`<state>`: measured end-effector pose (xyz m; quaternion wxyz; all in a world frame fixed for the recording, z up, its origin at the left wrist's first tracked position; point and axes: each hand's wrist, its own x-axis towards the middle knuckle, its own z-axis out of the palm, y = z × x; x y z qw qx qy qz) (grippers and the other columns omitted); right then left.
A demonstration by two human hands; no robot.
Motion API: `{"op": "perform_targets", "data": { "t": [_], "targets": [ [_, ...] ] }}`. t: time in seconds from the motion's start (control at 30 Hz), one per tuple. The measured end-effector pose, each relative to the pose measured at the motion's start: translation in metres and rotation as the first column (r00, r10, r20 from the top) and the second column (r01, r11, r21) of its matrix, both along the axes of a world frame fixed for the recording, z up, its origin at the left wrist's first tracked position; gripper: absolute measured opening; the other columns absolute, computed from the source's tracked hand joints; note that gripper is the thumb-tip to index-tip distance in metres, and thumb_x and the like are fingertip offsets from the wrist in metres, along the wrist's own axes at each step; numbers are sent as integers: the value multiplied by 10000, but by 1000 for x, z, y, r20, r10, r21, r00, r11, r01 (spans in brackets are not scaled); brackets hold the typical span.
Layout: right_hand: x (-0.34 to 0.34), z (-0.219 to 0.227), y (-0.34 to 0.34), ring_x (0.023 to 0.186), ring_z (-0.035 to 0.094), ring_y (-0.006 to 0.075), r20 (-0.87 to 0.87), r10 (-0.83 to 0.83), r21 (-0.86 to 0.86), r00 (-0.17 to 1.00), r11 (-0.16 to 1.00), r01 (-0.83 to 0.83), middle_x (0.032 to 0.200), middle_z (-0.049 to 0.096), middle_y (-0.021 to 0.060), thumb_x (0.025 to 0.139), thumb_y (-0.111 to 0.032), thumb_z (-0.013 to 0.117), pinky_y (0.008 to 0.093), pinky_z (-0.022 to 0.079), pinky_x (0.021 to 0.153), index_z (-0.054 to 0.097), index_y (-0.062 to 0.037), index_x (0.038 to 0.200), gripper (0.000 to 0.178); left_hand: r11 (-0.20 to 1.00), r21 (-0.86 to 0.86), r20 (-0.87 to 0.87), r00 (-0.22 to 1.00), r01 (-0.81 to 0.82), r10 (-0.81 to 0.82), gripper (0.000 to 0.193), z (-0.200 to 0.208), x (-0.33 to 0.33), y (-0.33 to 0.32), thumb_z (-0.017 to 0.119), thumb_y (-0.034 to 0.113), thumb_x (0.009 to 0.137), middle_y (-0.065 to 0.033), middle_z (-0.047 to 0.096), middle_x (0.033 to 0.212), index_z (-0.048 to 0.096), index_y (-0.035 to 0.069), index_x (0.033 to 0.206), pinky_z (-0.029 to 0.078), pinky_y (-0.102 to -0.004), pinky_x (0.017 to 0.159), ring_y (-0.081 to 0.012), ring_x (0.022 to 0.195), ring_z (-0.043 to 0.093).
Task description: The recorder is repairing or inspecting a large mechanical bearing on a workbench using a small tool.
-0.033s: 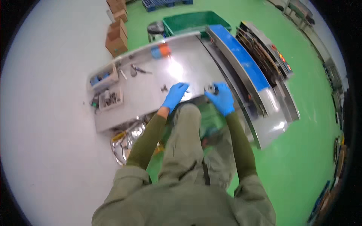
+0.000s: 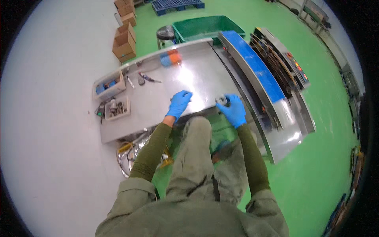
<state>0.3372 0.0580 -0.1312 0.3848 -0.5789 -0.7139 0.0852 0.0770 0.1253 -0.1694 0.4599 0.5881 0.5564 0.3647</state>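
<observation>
My right hand, in a blue glove, is closed on a round metal ring with a hole in its face, at the near edge of the steel bench. Back side up, my left hand, also blue-gloved, is low over the bench top to the left. Its fingers are bent and partly hidden, so I cannot make out whether anything is in them. A sliver of a small dark part shows beside that hand.
On the left of the steel bench sit a bin of metal fittings and a bin with blue items. Pliers and orange and blue pieces lie farther back. To the right runs a blue-topped machine. Behind stands a green tub.
My left hand has shifted left and now covers most of the small dark part. The right hand keeps hold of the metal ring. The whole view has slid slightly.
</observation>
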Motion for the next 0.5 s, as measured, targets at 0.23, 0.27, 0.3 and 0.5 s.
{"op": "perform_targets", "data": {
  "t": [0.23,0.27,0.3,0.5],
  "targets": [
    [-28,-101,129,883,561,286,101,64,-97,993,994,-54,896,606,112,727,-378,765,419,427,767,653,-67,955,401,861,386,-920,203,333,334,133,-50,-167,152,568,87,798,-167,599,894,588,78,929,481,-442,748,-348,888,595],
    [-33,-104,151,883,561,286,93,72,-112,993,992,-62,896,606,112,727,-378,765,419,427,767,653,-67,955,401,869,370,-927,194,329,321,133,-60,-178,169,568,87,798,-167,599,894,588,78,929,481,-442,748,-348,888,595],
    [-38,-106,172,882,555,285,92,101,-134,991,987,-88,890,599,105,722,-369,762,417,423,766,651,-73,953,391,811,391,-914,285,435,288,97,-70,-186,179,550,79,799,-152,576,844,578,91,891,475,-454,712,-334,841,593],
    [-67,-136,246,892,574,303,-91,204,-212,975,953,-219,893,597,117,689,-353,775,459,431,771,625,-135,941,366,696,219,-911,399,684,-106,87,-120,-200,252,546,91,803,-139,580,801,587,107,878,481,-446,678,-319,765,609]
  ]
}}
